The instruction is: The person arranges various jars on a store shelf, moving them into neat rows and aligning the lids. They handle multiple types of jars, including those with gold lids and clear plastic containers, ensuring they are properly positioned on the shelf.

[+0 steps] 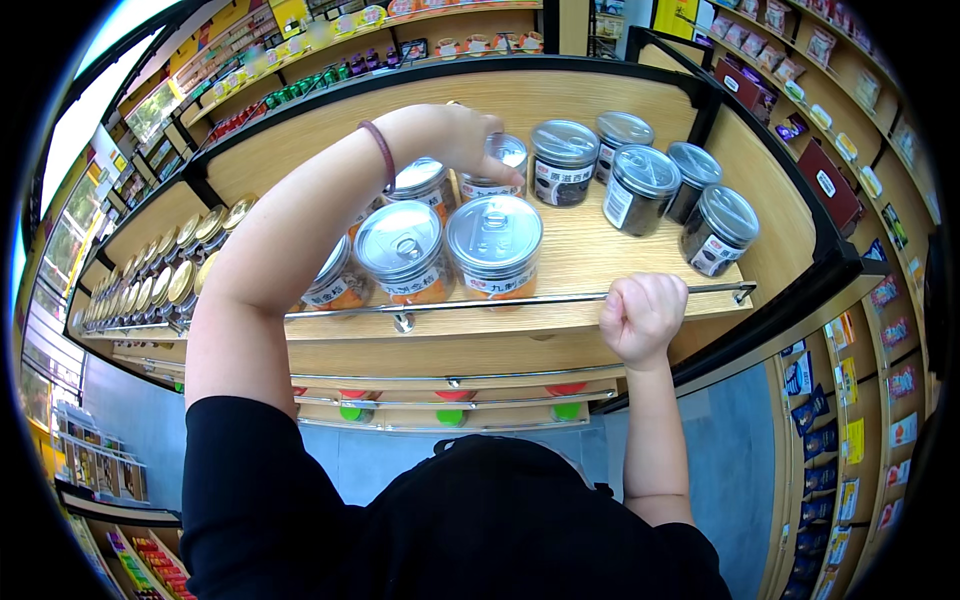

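My left hand [469, 142] reaches to the back of a wooden shelf [574, 262], its thumb and fingers spread around a clear plastic jar [508, 154] with a silver pull-tab lid. That jar stands behind a similar front jar [495, 244] of orange pieces. Another orange jar [401, 251] sits to its left, and more are partly hidden by my forearm. At the shelf's front edge, my right hand [643, 319] is closed around the thin metal guard rail [555, 299]. Right of the left hand stands a jar [564, 165] with dark contents and a labelled side.
Several more dark-filled jars [641, 187] are grouped toward the right end panel [772, 172]. Gold-lidded jars [180, 279] line the shelf's left end. Lower tiers [450, 405] carry red and green containers. Snack shelves [847, 420] rise on the right.
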A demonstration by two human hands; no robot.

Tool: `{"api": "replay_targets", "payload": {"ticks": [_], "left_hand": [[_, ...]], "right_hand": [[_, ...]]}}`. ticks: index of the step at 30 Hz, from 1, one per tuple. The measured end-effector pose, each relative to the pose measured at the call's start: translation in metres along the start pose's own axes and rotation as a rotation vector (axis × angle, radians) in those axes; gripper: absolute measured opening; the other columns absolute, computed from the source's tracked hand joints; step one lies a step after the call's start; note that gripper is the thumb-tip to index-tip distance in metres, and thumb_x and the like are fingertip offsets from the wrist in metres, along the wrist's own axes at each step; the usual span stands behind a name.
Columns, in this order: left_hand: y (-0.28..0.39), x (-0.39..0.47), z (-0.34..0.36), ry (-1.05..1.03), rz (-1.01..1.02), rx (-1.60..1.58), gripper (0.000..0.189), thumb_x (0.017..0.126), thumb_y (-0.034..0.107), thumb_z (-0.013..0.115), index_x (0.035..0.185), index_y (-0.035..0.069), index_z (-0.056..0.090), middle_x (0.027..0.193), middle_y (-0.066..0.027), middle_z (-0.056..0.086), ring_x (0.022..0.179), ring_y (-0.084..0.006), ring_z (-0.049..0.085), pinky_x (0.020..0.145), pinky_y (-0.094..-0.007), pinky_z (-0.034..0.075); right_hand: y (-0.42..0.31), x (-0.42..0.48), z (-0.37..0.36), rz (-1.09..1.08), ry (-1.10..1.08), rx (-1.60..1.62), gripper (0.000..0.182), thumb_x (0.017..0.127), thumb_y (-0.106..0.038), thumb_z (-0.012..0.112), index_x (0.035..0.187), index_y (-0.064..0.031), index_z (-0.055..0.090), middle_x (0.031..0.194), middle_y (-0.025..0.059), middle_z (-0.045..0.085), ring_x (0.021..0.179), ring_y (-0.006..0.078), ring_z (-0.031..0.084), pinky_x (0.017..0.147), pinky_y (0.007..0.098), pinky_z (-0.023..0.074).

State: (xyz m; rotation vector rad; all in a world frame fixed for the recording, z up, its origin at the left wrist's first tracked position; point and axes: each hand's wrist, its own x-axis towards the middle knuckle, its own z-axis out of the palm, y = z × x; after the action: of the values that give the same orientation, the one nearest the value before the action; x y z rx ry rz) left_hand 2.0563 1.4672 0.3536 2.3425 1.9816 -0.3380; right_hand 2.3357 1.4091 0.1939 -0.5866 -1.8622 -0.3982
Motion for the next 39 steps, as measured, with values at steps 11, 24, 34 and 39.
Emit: {"api": "replay_targets", "payload": {"ticks": [11,24,34,39], "left_hand": [[-0.001,-0.005,0.001,0.028,0.019,0.033,0.099,0.073,0.083,0.053,0.132,0.004,0.05,0.113,-0.0251,0.064,0.11,-0.0384,0.061,0.094,-0.0439,0.049],[-0.001,-0.009,0.004,0.057,0.039,0.074,0.104,0.073,0.085,0.049,0.134,0.001,0.05,0.117,-0.0271,0.063,0.111,-0.0399,0.061,0.095,-0.0452,0.049],[-0.008,-0.006,0.01,0.118,0.122,0.045,0.099,0.077,0.083,0.047,0.131,0.0,0.052,0.112,-0.027,0.063,0.107,-0.0404,0.062,0.091,-0.0455,0.05],[-0.005,-0.006,0.013,0.129,0.133,0.001,0.098,0.078,0.081,0.048,0.133,0.0,0.049,0.11,-0.0273,0.063,0.107,-0.0403,0.062,0.091,-0.0454,0.05]], "right_hand": [[0.0,0.0,0.0,0.017,0.002,0.026,0.01,0.079,-0.017,0.06,0.072,-0.0119,0.056,0.067,0.0025,0.055,0.062,0.0222,0.054,0.065,0.0352,0.0386],[0.0,-0.001,0.0,0.006,0.013,0.009,0.007,0.079,-0.017,0.062,0.075,-0.0128,0.058,0.071,0.0003,0.057,0.065,0.0204,0.056,0.066,0.0343,0.0406],[0.001,0.001,-0.002,-0.005,0.018,-0.005,0.005,0.079,-0.016,0.062,0.075,-0.0129,0.06,0.073,0.0008,0.058,0.067,0.0211,0.057,0.067,0.0347,0.0411],[0.002,0.0,-0.01,0.004,-0.053,0.023,0.006,0.079,-0.015,0.064,0.082,-0.0115,0.062,0.077,0.0013,0.061,0.072,0.0215,0.059,0.071,0.0349,0.0413]]}}
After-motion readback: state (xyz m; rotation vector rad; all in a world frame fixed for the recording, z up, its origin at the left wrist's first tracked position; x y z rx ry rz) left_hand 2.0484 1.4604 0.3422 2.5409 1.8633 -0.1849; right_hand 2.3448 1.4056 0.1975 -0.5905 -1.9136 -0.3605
